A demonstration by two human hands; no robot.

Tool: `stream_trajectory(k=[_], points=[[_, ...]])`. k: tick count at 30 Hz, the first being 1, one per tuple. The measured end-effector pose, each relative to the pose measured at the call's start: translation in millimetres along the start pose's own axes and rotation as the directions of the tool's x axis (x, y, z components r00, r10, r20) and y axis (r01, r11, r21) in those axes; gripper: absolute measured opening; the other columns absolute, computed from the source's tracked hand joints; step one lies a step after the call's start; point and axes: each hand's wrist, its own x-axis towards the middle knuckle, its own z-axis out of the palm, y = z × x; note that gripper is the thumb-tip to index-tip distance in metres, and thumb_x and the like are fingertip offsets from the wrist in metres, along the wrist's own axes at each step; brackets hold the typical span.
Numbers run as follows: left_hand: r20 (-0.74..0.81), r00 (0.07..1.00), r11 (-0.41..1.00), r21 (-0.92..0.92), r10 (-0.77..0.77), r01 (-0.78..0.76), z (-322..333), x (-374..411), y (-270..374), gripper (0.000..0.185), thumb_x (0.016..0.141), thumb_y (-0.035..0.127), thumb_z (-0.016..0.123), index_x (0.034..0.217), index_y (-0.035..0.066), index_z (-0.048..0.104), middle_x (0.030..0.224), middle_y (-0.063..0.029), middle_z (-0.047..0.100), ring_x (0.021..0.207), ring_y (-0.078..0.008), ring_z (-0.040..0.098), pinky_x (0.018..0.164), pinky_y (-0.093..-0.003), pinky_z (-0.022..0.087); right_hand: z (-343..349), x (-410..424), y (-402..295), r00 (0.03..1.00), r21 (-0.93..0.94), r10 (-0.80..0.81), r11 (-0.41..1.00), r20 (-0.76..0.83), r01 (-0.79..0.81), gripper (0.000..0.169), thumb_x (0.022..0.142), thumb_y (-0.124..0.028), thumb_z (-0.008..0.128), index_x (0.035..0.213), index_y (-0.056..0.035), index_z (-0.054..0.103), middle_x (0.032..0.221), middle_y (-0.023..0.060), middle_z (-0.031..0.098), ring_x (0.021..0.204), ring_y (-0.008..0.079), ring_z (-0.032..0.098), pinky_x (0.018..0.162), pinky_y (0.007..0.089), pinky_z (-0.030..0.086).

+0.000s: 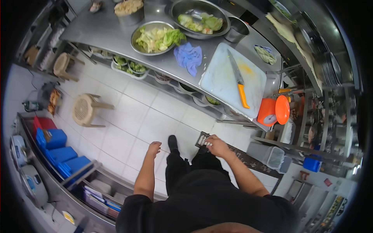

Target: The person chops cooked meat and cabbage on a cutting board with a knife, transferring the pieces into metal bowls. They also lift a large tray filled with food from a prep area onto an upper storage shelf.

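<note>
My left hand hangs over the tiled floor with loosely curled fingers and nothing in it. My right hand is held in front of my right leg, its fingers bent; pale marks by the fingertips overlap the floor mat behind, so a grip cannot be made out. Before me, a knife with an orange handle lies on a white cutting board. Left of the board is a crumpled blue cloth. Lettuce leaves fill a steel bowl, and a larger steel bowl holds more cut lettuce.
An orange kitchen scale stands at the steel table's right corner. Plastic stools are on the floor at left. Behind my left arm are blue bins. A dark mat and a grey bin lie right.
</note>
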Motion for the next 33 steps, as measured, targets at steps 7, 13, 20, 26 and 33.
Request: stream_trajectory(k=[7,13,20,26,33], points=[[-0.357,0.880,0.921,-0.112,0.313,-0.372,-65.5,-55.8,126.6,0.032,0.098,0.021,0.072,0.124,0.006,0.065,0.111,-0.0074,0.068,0.100,-0.0192,0.065,0.081,-0.0362,0.056,-126.2,106.2,-22.9,0.965,-0.022,-0.031,0.999,-0.259,0.026,0.032,0.097,-0.030,0.070,0.123,-0.0119,0.074,0.111,0.0139,0.072,0.103,0.0358,0.071,0.090,0.0451,0.057],[-0.464,0.272,0.420,0.253,0.843,-0.872,63.0,-132.6,368.3,0.037,0.097,0.009,0.072,0.132,0.001,0.062,0.121,-0.0120,0.064,0.103,-0.0197,0.062,0.089,-0.0330,0.052,-243.7,173.4,5.7,0.871,0.056,0.112,0.994,-0.479,-0.097,0.032,0.098,-0.030,0.071,0.121,-0.0089,0.073,0.107,0.0161,0.070,0.094,0.0361,0.070,0.086,0.0467,0.056],[0.214,-0.190,-0.283,0.610,0.958,-0.740,231.8,-155.2,646.6,0.054,0.085,0.017,0.081,0.134,0.003,0.063,0.131,-0.0209,0.063,0.123,-0.0362,0.062,0.104,-0.0453,0.052,-270.1,215.6,55.6,0.842,0.190,0.184,0.977,-0.508,-0.098,0.030,0.099,-0.028,0.070,0.120,-0.0068,0.070,0.107,0.0152,0.069,0.093,0.0343,0.071,0.084,0.0460,0.056],[0.454,0.524,-0.351,0.891,0.720,-0.288,326.1,-21.8,788.3,0.081,0.082,0.051,0.080,0.146,0.008,0.059,0.150,-0.0241,0.056,0.137,-0.0399,0.056,0.114,-0.0447,0.048,-276.1,226.7,47.6,0.901,0.151,0.051,0.988,-0.431,0.016,0.030,0.098,-0.025,0.072,0.123,-0.0079,0.070,0.106,0.0143,0.069,0.094,0.0312,0.071,0.083,0.0439,0.057],[0.533,0.524,-0.347,0.841,0.665,-0.415,334.4,19.4,808.2,0.081,0.081,0.056,0.078,0.143,0.006,0.062,0.145,-0.0253,0.061,0.133,-0.0405,0.060,0.113,-0.0441,0.049,-280.3,219.1,26.9,0.892,0.403,0.167,0.915,-0.419,0.018,0.025,0.098,-0.021,0.074,0.117,-0.0060,0.073,0.097,0.0140,0.068,0.076,0.0272,0.068,0.073,0.0390,0.056]])
